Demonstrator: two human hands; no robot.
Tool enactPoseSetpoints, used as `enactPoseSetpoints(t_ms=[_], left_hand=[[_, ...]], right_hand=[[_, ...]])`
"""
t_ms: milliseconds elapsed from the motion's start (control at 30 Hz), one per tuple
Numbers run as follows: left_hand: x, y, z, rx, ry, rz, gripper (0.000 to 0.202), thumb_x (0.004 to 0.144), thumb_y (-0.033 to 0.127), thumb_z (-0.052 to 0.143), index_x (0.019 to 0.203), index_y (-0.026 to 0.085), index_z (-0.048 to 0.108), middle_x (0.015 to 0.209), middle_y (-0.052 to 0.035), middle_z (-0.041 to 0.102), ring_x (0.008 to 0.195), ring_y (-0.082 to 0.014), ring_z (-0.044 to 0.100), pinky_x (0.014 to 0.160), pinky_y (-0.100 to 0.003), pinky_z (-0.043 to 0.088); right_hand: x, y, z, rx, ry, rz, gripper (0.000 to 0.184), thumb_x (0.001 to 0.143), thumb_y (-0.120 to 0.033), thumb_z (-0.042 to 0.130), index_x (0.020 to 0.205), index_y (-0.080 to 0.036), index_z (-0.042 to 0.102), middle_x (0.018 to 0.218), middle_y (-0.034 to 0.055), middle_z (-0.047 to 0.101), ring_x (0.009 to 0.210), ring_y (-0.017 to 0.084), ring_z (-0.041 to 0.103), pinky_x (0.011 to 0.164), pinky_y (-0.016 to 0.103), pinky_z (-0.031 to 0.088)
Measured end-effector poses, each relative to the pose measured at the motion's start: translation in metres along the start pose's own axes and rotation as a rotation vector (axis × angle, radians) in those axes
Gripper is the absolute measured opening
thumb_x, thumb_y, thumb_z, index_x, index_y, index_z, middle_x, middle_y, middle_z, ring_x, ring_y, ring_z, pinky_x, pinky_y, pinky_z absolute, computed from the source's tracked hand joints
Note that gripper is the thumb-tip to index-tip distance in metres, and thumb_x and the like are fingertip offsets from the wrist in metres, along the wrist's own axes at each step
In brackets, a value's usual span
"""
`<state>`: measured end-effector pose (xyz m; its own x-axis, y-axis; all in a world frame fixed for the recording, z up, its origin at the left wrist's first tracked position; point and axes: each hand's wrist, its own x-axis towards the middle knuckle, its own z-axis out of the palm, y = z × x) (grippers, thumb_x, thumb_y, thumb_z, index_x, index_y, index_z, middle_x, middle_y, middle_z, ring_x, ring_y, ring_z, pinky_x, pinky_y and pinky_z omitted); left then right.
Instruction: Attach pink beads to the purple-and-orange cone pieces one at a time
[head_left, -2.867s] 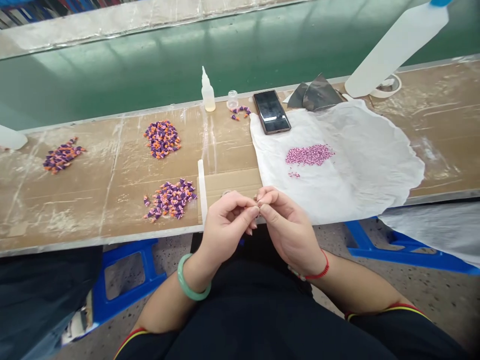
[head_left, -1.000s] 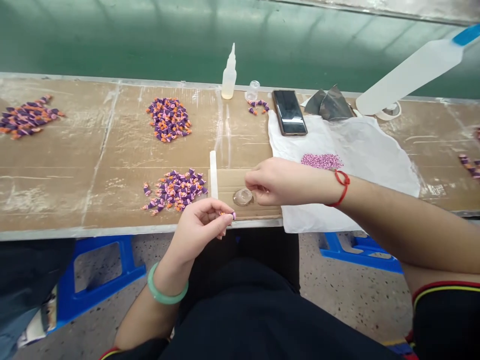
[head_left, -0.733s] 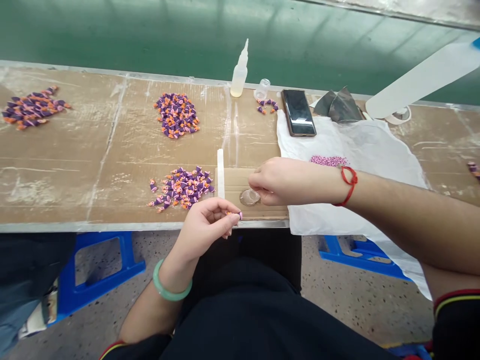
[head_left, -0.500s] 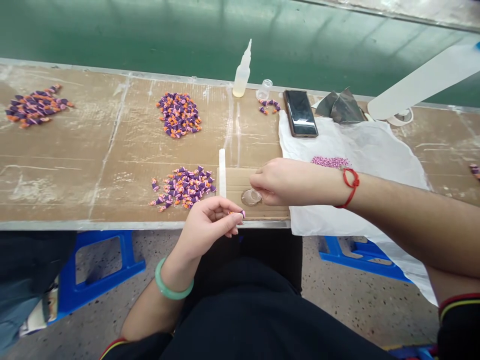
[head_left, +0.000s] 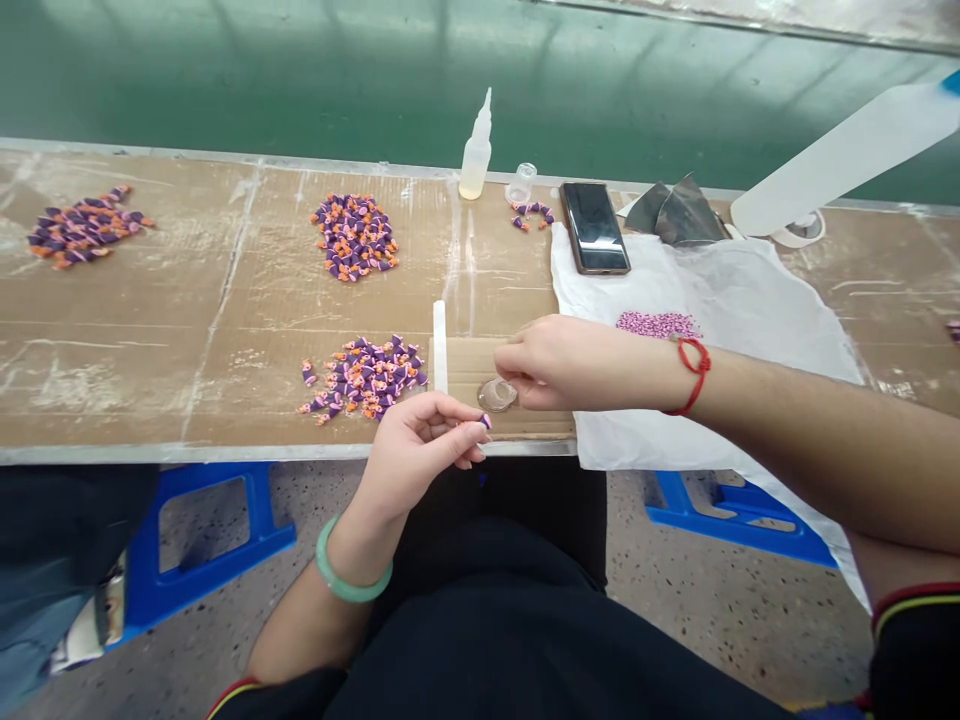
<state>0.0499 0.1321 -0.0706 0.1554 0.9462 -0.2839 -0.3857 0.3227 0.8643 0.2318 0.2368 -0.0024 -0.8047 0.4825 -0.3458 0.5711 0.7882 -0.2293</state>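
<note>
Near the table's front edge, my left hand [head_left: 427, 440] pinches a small purple, pink and orange figurine [head_left: 485, 421] between thumb and fingertips. My right hand [head_left: 547, 362] is closed, its fingers curled beside a small clear round dish [head_left: 496, 395]. Whatever those fingers hold is hidden behind them. The dish lies on a piece of cardboard [head_left: 517, 430], with a white strip [head_left: 440, 345] along its left side. A pile of similar figurines [head_left: 367, 378] lies left of my hands. Right of the cardboard, tiny pink pieces [head_left: 658, 325] lie on a white cloth [head_left: 720, 285].
More figurine piles [head_left: 356, 235] are farther back and at far left. A squeeze bottle [head_left: 475, 155], small clear cup [head_left: 522, 183], phone [head_left: 595, 228], dark sheets [head_left: 675, 212] and tape roll [head_left: 802, 230] line the back. Blue stools [head_left: 214, 545] stand below the table.
The view has shifted slightly. My right hand stays beside the clear dish, and my left hand keeps its pinch on the figurine with hardly any movement.
</note>
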Motion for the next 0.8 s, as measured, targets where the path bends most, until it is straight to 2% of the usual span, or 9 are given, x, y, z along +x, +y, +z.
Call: enactPoseSetpoints(t_ms=[100,200,267,400,533,800], left_hand=[[-0.002,0.0,0.003,-0.111,0.018,0.065,0.02,0.066,0.025,0.093,0.072,0.016,0.076,0.063,-0.001,0.076,0.051,-0.0102,0.07,0.047,-0.013,0.056],[-0.006,0.003,0.009,-0.202,0.002,0.127,0.017,0.067,0.025,0.093,0.074,0.019,0.078,0.068,0.0004,0.078,0.052,-0.0105,0.072,0.048,-0.012,0.058],[-0.01,0.006,0.013,-0.217,-0.028,0.158,0.014,0.07,0.023,0.091,0.076,0.021,0.079,0.071,0.0013,0.079,0.054,-0.0109,0.074,0.05,-0.013,0.06],[-0.016,0.009,0.019,-0.196,-0.08,0.187,0.009,0.075,0.021,0.088,0.079,0.023,0.08,0.074,0.0011,0.081,0.057,-0.0116,0.075,0.053,-0.013,0.062],[-0.018,0.01,0.02,-0.175,-0.094,0.19,0.009,0.076,0.019,0.087,0.081,0.023,0.081,0.075,0.0006,0.081,0.058,-0.0124,0.076,0.055,-0.013,0.063],[-0.019,0.012,0.022,-0.156,-0.112,0.201,0.011,0.078,0.017,0.085,0.083,0.025,0.081,0.077,0.0032,0.081,0.059,-0.0113,0.077,0.057,-0.012,0.063]], right_hand=[[-0.012,-0.002,-0.001,0.397,0.113,-0.016,0.016,0.082,-0.021,0.053,0.067,-0.021,0.047,0.06,-0.0019,0.053,0.055,0.011,0.043,0.055,0.025,0.033],[-0.024,-0.01,-0.002,0.83,0.103,0.025,0.012,0.087,-0.028,0.052,0.08,-0.019,0.055,0.076,0.0019,0.066,0.068,0.013,0.059,0.061,0.025,0.043],[-0.03,-0.017,-0.002,0.973,0.077,0.052,0.016,0.088,-0.033,0.054,0.082,-0.019,0.057,0.078,0.002,0.066,0.069,0.013,0.058,0.062,0.025,0.044],[-0.036,-0.027,-0.005,1.072,0.055,0.052,0.018,0.087,-0.035,0.057,0.078,-0.019,0.054,0.071,-0.0013,0.059,0.062,0.01,0.049,0.056,0.023,0.04],[-0.039,-0.03,-0.006,1.051,0.061,0.037,0.013,0.085,-0.029,0.057,0.078,-0.019,0.054,0.069,-0.0027,0.058,0.059,0.009,0.045,0.053,0.022,0.036],[-0.043,-0.034,-0.005,0.956,0.132,0.017,0.013,0.085,-0.027,0.054,0.077,-0.018,0.057,0.066,-0.0029,0.057,0.058,0.009,0.046,0.052,0.021,0.036]])
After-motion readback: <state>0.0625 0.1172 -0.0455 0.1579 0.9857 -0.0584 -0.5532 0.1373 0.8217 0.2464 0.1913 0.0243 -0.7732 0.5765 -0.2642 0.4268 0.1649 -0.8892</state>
